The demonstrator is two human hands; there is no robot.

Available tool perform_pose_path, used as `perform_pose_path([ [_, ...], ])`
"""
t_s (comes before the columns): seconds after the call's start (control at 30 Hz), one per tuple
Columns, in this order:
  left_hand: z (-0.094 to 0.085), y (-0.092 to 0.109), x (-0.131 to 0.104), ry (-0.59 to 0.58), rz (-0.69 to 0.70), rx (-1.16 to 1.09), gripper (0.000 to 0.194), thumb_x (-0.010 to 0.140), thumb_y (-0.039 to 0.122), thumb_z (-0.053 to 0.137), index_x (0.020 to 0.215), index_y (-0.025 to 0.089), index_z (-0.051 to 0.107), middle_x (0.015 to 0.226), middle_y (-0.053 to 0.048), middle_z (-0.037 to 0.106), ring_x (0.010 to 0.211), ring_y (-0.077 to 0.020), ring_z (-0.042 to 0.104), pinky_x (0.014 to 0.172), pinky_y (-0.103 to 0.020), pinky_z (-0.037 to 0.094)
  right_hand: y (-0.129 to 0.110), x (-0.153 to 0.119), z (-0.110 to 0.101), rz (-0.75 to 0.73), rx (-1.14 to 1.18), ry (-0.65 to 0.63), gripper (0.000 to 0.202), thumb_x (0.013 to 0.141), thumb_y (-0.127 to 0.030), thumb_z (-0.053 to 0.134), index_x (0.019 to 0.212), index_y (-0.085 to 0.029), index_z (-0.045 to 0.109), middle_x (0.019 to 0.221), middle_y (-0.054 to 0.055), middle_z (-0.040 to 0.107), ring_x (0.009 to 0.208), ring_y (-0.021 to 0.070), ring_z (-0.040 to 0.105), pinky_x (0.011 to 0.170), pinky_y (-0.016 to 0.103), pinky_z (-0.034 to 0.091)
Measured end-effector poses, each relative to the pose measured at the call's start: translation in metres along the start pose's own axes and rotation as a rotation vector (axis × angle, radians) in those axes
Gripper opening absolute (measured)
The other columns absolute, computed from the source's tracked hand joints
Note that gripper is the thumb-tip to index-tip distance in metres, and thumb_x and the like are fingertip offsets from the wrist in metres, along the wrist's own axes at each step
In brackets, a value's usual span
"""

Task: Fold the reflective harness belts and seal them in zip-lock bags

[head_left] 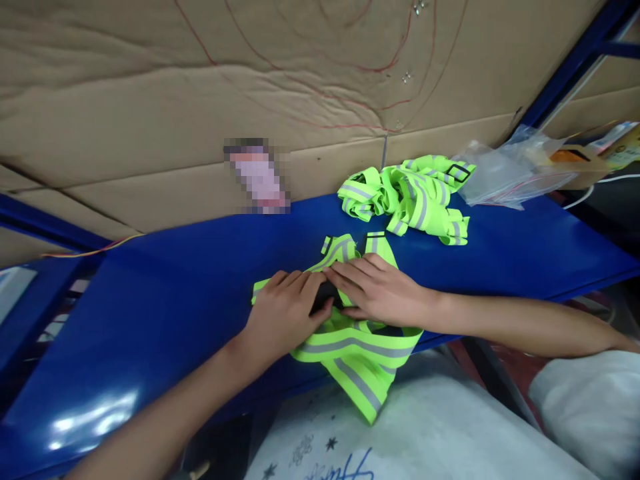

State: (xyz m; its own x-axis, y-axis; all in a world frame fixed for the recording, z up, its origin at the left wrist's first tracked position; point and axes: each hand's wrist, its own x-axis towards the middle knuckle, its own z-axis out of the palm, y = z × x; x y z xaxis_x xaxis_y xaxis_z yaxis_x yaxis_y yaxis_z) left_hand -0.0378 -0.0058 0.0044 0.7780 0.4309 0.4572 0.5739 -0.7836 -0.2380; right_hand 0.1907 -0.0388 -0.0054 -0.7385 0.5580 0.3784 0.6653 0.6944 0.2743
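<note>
Neon yellow-green reflective straps (355, 350) with grey stripes lie bunched at the front edge of the blue table, one loop hanging over it toward my lap. My left hand (287, 308) closes on the bunch from the left, thumb and fingers around a black piece (326, 295) in its middle. Close beside it, my right hand (377, 288) grips the same bunch, its fingertips meeting the left ones at the black piece. Strap ends with black trim stick out beyond both hands. What the fingers cover underneath is hidden.
Behind my hands sits a tangled pile of similar reflective straps (420, 200) with a black buckle (458, 173). Clear plastic bags (515, 170) and an open cardboard box (583, 168) stand at the right. A pixelated pinkish rectangle (257, 175) leans on the cardboard wall (125, 133) behind the blue table (165, 287).
</note>
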Motion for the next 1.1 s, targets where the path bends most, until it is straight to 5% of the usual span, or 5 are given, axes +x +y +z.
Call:
perform_pose_path([
  [0.13,0.001,0.001,0.0,0.112,0.104,0.099,0.016,0.091,0.027,0.066,0.088,0.011,0.065,0.072,-0.004,0.069,0.066,-0.0201,0.067,0.07,-0.037,0.049,0.0,-0.002,-0.004,-0.01,-0.042,0.05,0.06,0.105,-0.034,0.051,0.157,-0.008,0.041,0.164,0.01,0.042,0.148,0.0301,0.035,0.117,0.051,0.03],
  [0.53,0.002,-0.001,0.001,0.071,0.108,0.095,0.014,0.093,0.027,0.067,0.086,0.016,0.062,0.076,-0.002,0.07,0.066,-0.0198,0.067,0.061,-0.036,0.045,0.016,0.005,0.018,-0.082,-0.074,0.004,0.058,0.098,-0.051,0.054,0.131,-0.004,0.06,0.094,0.01,0.068,0.086,0.0255,0.06,0.098,0.046,0.033],
  [0.7,0.006,-0.01,0.0,0.0,0.089,-0.028,0.048,0.095,0.055,0.065,0.115,0.011,0.062,0.09,-0.007,0.073,0.076,-0.0238,0.071,0.067,-0.037,0.052,0.028,0.004,0.013,-0.051,-0.048,0.073,0.055,0.096,-0.052,0.052,0.125,-0.006,0.062,0.095,0.01,0.07,0.083,0.0242,0.062,0.095,0.044,0.033],
  [0.9,-0.007,-0.006,-0.002,0.003,-0.108,-0.276,0.05,0.094,0.044,0.068,0.132,0.014,0.057,0.105,-0.008,0.074,0.091,-0.0247,0.073,0.079,-0.038,0.055,0.034,-0.001,-0.001,0.021,0.139,0.208,0.05,0.093,-0.047,0.055,0.123,-0.008,0.062,0.107,0.012,0.075,0.091,0.0242,0.069,0.104,0.047,0.037],
  [1.1,-0.044,-0.037,0.004,-0.124,-0.578,-0.888,0.027,0.084,0.043,0.08,0.102,0.023,0.075,0.091,-0.001,0.077,0.079,-0.0171,0.07,0.069,-0.027,0.053,0.063,-0.014,-0.02,0.238,0.308,0.405,0.054,0.086,-0.048,0.064,0.129,-0.017,0.057,0.117,0.012,0.074,0.103,0.0294,0.071,0.107,0.053,0.042],
])
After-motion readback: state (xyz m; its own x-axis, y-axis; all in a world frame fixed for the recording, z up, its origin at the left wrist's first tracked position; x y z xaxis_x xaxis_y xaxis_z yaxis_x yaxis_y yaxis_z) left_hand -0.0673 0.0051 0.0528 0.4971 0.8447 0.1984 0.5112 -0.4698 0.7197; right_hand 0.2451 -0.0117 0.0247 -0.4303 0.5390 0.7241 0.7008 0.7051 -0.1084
